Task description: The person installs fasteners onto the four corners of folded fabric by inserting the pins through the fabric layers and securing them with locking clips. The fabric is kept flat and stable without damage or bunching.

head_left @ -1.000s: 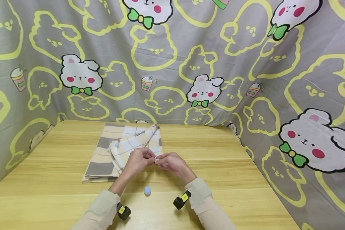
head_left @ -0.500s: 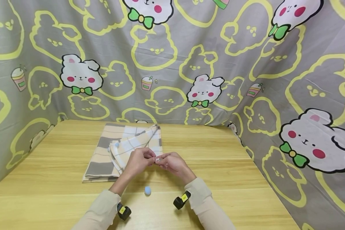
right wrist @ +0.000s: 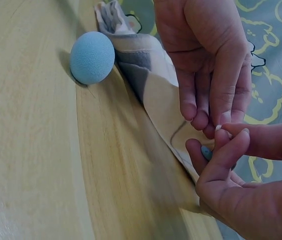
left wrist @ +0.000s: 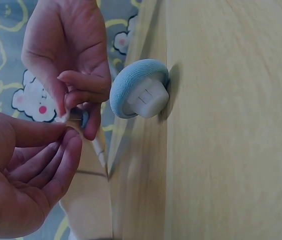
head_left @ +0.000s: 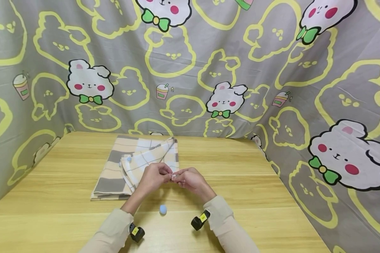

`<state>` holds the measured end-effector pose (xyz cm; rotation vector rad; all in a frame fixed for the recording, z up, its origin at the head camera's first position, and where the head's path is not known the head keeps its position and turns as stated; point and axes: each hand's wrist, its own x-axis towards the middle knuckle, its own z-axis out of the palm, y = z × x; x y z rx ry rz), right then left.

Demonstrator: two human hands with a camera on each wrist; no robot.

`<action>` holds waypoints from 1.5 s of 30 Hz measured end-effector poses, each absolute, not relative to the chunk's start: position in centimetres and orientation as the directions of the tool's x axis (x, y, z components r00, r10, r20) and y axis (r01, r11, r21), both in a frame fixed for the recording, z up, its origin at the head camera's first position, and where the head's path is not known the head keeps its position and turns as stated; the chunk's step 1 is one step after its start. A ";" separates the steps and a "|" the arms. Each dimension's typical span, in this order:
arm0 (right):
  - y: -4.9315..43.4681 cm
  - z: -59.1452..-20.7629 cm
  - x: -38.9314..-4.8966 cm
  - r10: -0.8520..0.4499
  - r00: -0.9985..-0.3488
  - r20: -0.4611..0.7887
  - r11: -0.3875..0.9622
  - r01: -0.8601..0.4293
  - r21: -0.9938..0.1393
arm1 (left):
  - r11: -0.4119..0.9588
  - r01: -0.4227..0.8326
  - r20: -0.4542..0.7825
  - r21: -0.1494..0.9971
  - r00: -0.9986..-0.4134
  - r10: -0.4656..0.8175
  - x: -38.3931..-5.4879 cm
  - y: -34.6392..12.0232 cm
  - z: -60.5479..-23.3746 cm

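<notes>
A folded plaid blanket point(head_left: 109, 168) in beige, grey and white lies on the table, one flap turned over. My left hand point(head_left: 154, 175) pinches its near right corner between thumb and fingers. Tip to tip with it, my right hand point(head_left: 191, 181) holds a small blue quilt clip point(right wrist: 206, 152), mostly hidden by the fingers. A white bit point(left wrist: 61, 119) shows between the fingertips; whether it is cloth or plastic, I cannot tell. Nearer to me lies another blue quilt clip point(left wrist: 137, 90), mushroom-shaped, with a fabric cap and white plastic base.
A blue clip point(head_left: 128, 159) sits at the flap's left corner. The wooden table point(head_left: 234, 165) reaches back to a grey curtain point(head_left: 183, 80) printed with rabbits. Black wrist cameras hang under both sleeves, the left camera point(head_left: 137, 233) beside the loose clip.
Both hands stay nearly in place at the blanket corner, with only slight fingertip movement. Slightly more of the white bit shows between them. The loose clip and the blanket lie as before.
</notes>
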<state>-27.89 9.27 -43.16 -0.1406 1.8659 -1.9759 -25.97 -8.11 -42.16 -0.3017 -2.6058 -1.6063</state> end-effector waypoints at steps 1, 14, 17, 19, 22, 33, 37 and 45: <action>9.3 -43.2 -27.9 -0.365 -0.908 -0.207 -0.012 0.227 -0.974 | 0.435 0.202 0.159 0.877 -0.978 0.133 -26.0 -8.1 -42.2; 9.3 -43.2 -27.8 -0.364 -0.905 -0.223 0.012 0.235 -0.972 | 0.450 0.205 0.155 0.869 -0.977 0.146 -25.8 -8.1 -42.2; 9.3 -43.3 -27.8 -0.365 -0.904 -0.223 0.017 0.233 -0.972 | 0.449 0.201 0.150 0.871 -0.978 0.147 -25.8 -8.0 -42.2; 9.4 -43.3 -27.8 -0.366 -0.904 -0.221 0.020 0.230 -0.973 | 0.447 0.200 0.148 0.872 -0.978 0.149 -25.8 -8.0 -42.2; 9.4 -43.3 -27.7 -0.368 -0.903 -0.221 0.017 0.231 -0.973 | 0.449 0.200 0.147 0.871 -0.978 0.151 -25.8 -8.0 -42.2; 9.5 -43.5 -27.9 -0.376 -0.897 -0.234 0.013 0.248 -0.969 | 0.465 0.202 0.145 0.862 -0.977 0.156 -25.9 -8.0 -42.3; 9.4 -43.5 -27.9 -0.391 -0.892 -0.229 -0.003 0.250 -0.968 | 0.468 0.201 0.143 0.860 -0.977 0.156 -25.9 -8.2 -42.3; 9.6 -43.3 -28.1 -0.428 -0.875 -0.228 -0.015 0.259 -0.966 | 0.464 0.217 0.161 0.859 -0.974 0.157 -26.0 -8.5 -42.2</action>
